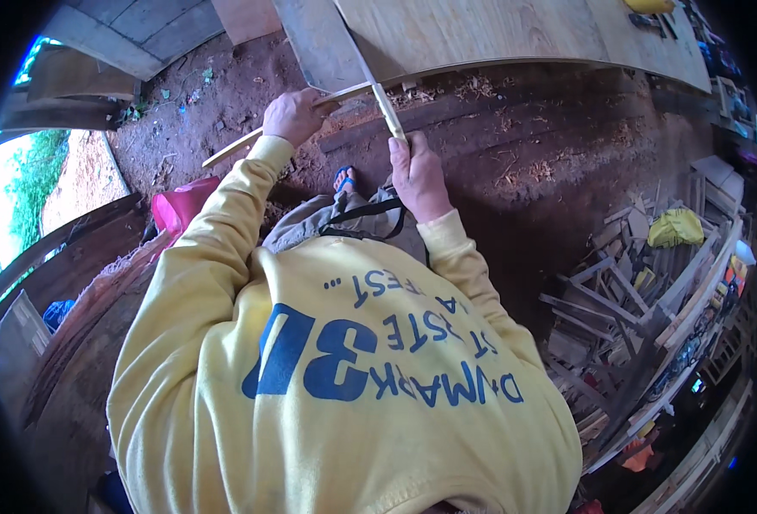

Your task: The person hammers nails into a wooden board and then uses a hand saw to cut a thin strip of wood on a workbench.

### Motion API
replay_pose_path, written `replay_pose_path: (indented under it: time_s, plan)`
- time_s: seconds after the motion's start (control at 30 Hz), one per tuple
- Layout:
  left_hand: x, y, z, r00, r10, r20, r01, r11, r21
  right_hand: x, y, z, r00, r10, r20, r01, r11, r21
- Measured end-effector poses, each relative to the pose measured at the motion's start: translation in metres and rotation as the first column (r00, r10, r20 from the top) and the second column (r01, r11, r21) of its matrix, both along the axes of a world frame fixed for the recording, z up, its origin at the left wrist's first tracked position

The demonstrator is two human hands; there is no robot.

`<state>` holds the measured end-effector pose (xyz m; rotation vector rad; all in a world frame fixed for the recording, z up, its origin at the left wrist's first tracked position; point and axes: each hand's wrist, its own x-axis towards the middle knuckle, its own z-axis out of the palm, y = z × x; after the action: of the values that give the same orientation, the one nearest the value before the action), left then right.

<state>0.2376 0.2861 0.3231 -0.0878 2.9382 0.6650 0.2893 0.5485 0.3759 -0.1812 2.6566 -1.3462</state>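
Observation:
My left hand (293, 117) is closed around a thin wooden strip (235, 147) near the edge of the workbench. The strip slants from lower left up to the bench edge. My right hand (419, 174) grips the pale, straight handle of a handsaw (386, 110). Its narrow grey blade, seen nearly edge-on, runs away from me over the bench and crosses the strip's far end. Whether the blade is touching the strip I cannot tell. The plywood top of the workbench (498, 32) lies beyond both hands.
Reddish dirt floor (524, 214) with wood shavings lies below the bench. Scrap wood (605, 291) is piled at right, a yellow bag (676, 229) on it. A pink container (181, 206) stands by my left arm. A yellow object (650, 5) sits on the bench's far right.

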Motion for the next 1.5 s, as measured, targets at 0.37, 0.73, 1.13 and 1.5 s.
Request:
replay_pose_path:
  time_s: [0.37, 0.73, 1.13, 1.5]
  plan:
    - [-0.004, 0.001, -0.002, 1.000, -0.011, -0.015, 0.011, 0.999, -0.038, 0.004, -0.003, -0.001, 1.000, -0.023, -0.018, 0.023, 1.000, 0.004]
    - [-0.003, -0.004, 0.002, 0.999, 0.017, 0.051, -0.016, 1.000, -0.016, 0.059, 0.036, 0.027, 0.999, 0.014, 0.048, -0.011, 0.998, -0.059]
    - [0.006, -0.005, 0.000, 1.000, 0.014, -0.006, -0.014, 1.000, -0.022, 0.080, 0.052, 0.036, 0.996, 0.003, 0.086, 0.004, 0.997, -0.081]
    - [0.000, -0.006, 0.008, 0.999, 0.015, 0.050, -0.011, 0.997, -0.077, 0.087, 0.053, 0.032, 0.982, 0.012, 0.189, 0.009, 0.994, -0.111]
